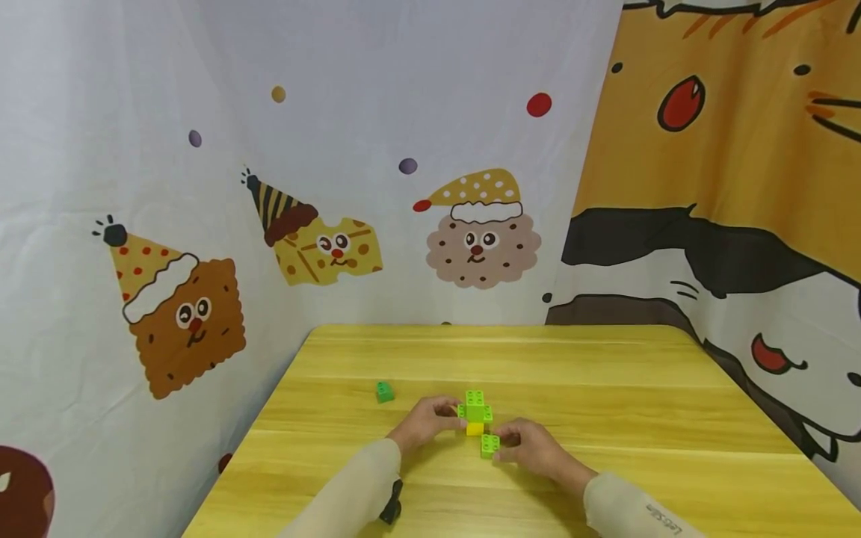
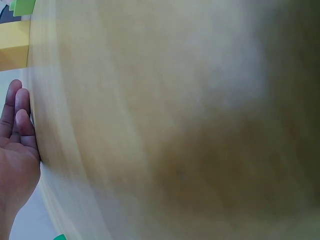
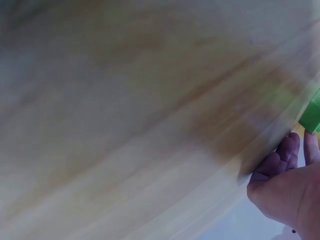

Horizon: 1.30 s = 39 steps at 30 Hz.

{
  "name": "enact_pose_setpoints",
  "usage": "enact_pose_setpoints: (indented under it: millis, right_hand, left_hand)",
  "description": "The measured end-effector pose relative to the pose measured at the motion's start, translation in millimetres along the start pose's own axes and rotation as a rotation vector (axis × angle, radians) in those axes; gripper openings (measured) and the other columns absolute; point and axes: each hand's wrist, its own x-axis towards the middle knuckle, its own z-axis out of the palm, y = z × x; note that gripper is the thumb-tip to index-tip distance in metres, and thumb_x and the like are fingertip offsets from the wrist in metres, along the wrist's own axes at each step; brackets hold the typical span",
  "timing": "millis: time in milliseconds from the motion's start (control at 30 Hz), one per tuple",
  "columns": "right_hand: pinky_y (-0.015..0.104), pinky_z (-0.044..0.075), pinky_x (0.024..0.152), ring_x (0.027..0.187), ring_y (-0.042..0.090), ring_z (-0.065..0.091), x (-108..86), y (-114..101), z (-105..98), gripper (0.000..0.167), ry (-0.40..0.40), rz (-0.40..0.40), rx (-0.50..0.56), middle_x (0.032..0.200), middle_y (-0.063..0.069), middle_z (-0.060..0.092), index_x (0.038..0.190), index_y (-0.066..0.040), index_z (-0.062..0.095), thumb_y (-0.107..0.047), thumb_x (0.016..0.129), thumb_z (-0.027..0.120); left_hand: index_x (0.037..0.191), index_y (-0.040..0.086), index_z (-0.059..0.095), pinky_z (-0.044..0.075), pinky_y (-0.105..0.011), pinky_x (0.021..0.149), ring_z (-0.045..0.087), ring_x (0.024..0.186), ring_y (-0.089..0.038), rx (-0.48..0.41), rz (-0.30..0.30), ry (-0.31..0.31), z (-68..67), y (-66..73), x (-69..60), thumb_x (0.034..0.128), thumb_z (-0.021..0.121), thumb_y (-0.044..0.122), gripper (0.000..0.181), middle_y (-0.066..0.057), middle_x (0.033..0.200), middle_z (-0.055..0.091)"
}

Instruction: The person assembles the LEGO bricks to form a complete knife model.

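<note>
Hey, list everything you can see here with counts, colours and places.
Table: 1, yellow wood-grain, centre
Backdrop: 1, mainly white, behind
Food prints: 3 whole, brown, yellow, pinkish, left to middle
Animal prints: count unclear, orange, black, white, right
Dots: several, mixed colours, on backdrop
Brick stack: 1, light green over yellow, between hands
Small brick: 1, dark green, farther left
Loose brick: 1, light green, before stack
Black object: 1, black, by left sleeve
Sleeves: 2, cream, forearms
Left grip: 1, bare, beside stack
Right grip: 1, bare, at loose brick

The lime-green toy brick (image 1: 489,447) looks smooth plastic; the wood-grained tabletop (image 1: 605,373) smooth, faintly glossy; beyond its far edge, the backdrop (image 1: 377,60) is matt cloth.
</note>
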Motion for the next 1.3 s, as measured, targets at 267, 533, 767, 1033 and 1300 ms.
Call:
enact_pose_setpoints:
  millis: [267,533,767,1033,1300]
  right_hand:
    - [0.038,0.053,0.080,0.097,0.020,0.061,-0.1,1,-1,0.040,-0.012,0.005,0.020,0.108,0.005,0.065,0.114,-0.003,0.070,-0.022,0.081,0.084]
    - [0.043,0.052,0.086,0.103,0.024,0.061,1.1,2,-2,0.040,-0.025,0.007,0.047,0.112,0.005,0.065,0.116,-0.004,0.070,-0.024,0.083,0.082]
    - [0.046,0.051,0.088,0.106,0.027,0.061,-0.2,2,-4,0.041,-0.040,0.003,0.059,0.116,0.007,0.065,0.118,-0.003,0.068,-0.025,0.085,0.080]
    - [0.044,0.052,0.088,0.102,0.023,0.060,-3.4,-3,-5,0.040,-0.019,-0.004,0.055,0.111,0.005,0.064,0.116,-0.005,0.068,-0.025,0.084,0.081]
    - [0.034,0.053,0.075,0.097,0.022,0.058,-4.0,-15,-11,0.039,0.036,-0.029,0.046,0.108,0.006,0.063,0.116,-0.003,0.068,-0.025,0.085,0.079]
  left_hand:
    - [0.122,0.016,0.069,0.048,-0.038,0.080,0.058,0.091,-0.018,0.015,0.001,0.003,0.3,-0.9,0.7,0.0878,0.078,0.030,0.038,0.000,0.098,0.065]
    - [0.124,0.015,0.068,0.048,-0.038,0.081,0.058,0.092,-0.018,0.024,-0.006,0.006,0.1,-0.8,0.4,0.0880,0.078,0.032,0.041,0.000,0.100,0.065]
    - [0.124,0.014,0.068,0.048,-0.037,0.080,0.058,0.091,-0.017,0.019,-0.004,-0.003,0.6,1.2,-0.4,0.0882,0.077,0.030,0.040,-0.001,0.100,0.065]
    - [0.123,0.015,0.068,0.049,-0.039,0.082,0.058,0.091,-0.018,0.000,-0.010,-0.009,0.6,0.8,-0.8,0.0882,0.077,0.030,0.039,-0.001,0.100,0.065]
    - [0.121,0.016,0.069,0.048,-0.041,0.083,0.058,0.091,-0.019,-0.014,-0.018,-0.007,0.0,0.8,-0.1,0.0883,0.077,0.030,0.037,-0.002,0.100,0.065]
